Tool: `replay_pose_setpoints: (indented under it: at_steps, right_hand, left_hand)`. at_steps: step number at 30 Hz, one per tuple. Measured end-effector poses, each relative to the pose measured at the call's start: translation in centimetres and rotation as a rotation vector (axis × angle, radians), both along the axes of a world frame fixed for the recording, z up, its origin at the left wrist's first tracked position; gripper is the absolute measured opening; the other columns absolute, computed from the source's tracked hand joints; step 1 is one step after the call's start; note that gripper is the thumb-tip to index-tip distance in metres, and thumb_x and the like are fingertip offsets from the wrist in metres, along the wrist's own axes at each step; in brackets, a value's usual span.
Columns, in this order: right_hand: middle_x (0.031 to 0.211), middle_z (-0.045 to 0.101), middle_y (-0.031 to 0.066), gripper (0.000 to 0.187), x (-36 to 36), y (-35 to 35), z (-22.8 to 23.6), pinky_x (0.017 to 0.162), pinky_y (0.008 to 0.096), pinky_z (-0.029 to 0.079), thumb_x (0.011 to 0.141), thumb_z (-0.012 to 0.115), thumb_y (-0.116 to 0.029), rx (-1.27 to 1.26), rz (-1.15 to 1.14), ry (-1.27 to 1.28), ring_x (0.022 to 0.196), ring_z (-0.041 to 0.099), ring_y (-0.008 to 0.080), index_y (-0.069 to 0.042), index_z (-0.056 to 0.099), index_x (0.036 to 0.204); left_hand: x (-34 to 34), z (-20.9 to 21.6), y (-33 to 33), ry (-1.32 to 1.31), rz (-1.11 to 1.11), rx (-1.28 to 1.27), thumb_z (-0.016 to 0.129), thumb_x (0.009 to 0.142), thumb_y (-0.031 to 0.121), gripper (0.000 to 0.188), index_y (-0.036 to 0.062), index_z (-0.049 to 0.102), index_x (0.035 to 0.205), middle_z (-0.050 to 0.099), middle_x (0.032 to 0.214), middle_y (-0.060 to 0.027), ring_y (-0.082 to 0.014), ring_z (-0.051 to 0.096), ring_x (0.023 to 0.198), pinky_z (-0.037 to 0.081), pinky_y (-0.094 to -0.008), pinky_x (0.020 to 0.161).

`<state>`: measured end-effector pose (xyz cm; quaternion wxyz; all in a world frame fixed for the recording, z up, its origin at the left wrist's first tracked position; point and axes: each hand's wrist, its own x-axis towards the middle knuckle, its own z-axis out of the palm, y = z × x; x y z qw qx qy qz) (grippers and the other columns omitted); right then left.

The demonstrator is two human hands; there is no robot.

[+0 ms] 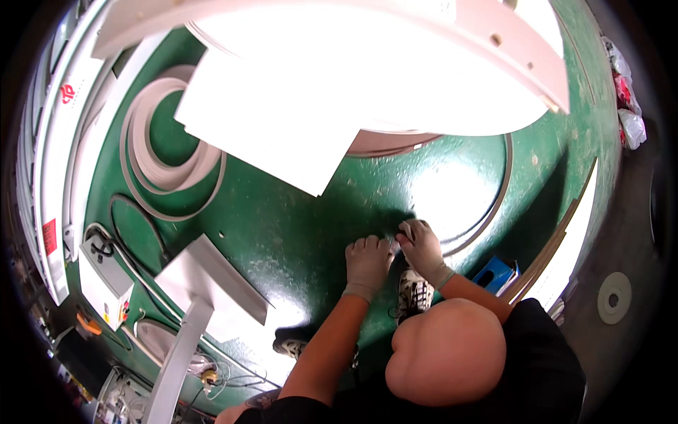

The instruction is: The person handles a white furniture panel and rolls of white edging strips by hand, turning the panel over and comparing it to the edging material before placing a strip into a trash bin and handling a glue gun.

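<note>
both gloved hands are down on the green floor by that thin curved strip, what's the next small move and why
Probably press the strip end down and slide the fingers along its curve. The left hand lies flat on the green floor, and the right hand pinches something small and pale where the thin curved strip seems to end. What it pinches is too small to tell.

It was a workshop: a green painted floor [296,226] carried coiled white edging strips [166,166], large white panels [282,134], and an electrical control box [104,279] with cables.
</note>
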<state>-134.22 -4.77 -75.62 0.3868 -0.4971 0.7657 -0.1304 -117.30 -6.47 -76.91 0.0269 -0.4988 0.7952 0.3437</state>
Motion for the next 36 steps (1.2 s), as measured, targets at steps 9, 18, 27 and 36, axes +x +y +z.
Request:
replay_pose_setpoints:
  at_steps: [9,18,27,36]
  right_hand:
    - [0.127,0.064,0.0124,0.041,0.9,-0.9,0.8,0.059,0.0272,0.044,0.1,0.049,-0.017,0.391,-0.989,-0.991,0.084,0.068,0.0213,-0.003,0.051,0.138]
    - [0.1,0.068,0.0086,0.029,1.7,-1.5,-0.8,0.06,0.0272,0.047,0.095,0.051,-0.013,0.226,-0.476,-0.942,0.082,0.065,0.015,-0.002,0.063,0.119]
    - [0.118,0.069,0.009,0.039,0.5,-3.0,1.0,0.066,0.028,0.048,0.103,0.04,-0.021,0.439,-0.552,-0.838,0.079,0.059,0.0122,-0.006,0.057,0.135]
    - [0.147,0.053,0.0136,0.059,4.1,-5.1,1.6,0.088,0.0319,0.049,0.1,0.046,-0.033,0.51,-0.505,-1.277,0.117,0.062,0.0228,-0.004,0.041,0.151]
  left_hand:
    - [0.8,-0.9,-0.4,0.025,-0.067,-0.032,0.071,0.08,0.023,0.019,0.0178,0.065,0.098,0.063,0.094,-0.0025,-0.0259,0.064,0.092,0.048,-0.0461,0.078]
    - [1.4,-0.4,-0.2,0.018,-0.113,-0.022,0.087,0.063,0.033,0.069,0.0146,0.062,0.124,0.064,0.101,-0.0068,-0.0286,0.064,0.097,0.049,-0.0458,0.082]
    - [6.6,-1.2,-1.9,0.053,0.279,-0.174,0.064,0.085,0.009,0.044,0.0068,0.059,0.128,0.061,0.117,-0.0146,-0.0369,0.06,0.108,0.05,-0.0487,0.092]
    - [6.7,-1.0,-2.0,0.131,0.345,-0.15,0.063,0.086,0.007,0.029,0.0078,0.065,0.114,0.062,0.112,-0.0171,-0.0394,0.059,0.106,0.048,-0.05,0.092]
